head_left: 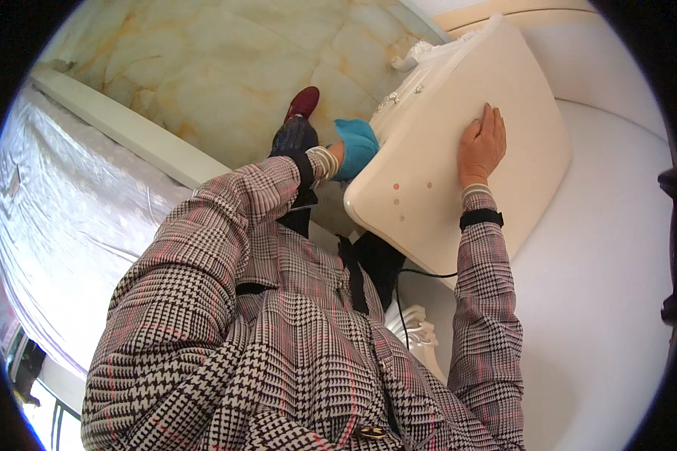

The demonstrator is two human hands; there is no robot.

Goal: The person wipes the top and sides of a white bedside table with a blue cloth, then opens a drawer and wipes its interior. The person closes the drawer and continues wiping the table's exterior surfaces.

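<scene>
A cream-white nightstand (429, 141) with a glossy top stands before me, its ornate front turned to the left. Pressed against that front, near the top's edge, is a blue cloth (356, 147). My left hand (337, 151) holds the cloth, which hides most of the fingers. My right hand (483, 144) lies flat on the nightstand top, palm down, with nothing in it. A few small round spots (396, 202) show on the top's near part. Silvery knobs (394, 97) stick out of the front beyond the cloth.
A bed with a pale shiny cover (84, 197) and a white side rail (130, 129) is on the left. The floor has marbled tiles (214, 67). A white wall (592, 270) rises to the right. A black cable (429, 273) hangs by the nightstand's near edge.
</scene>
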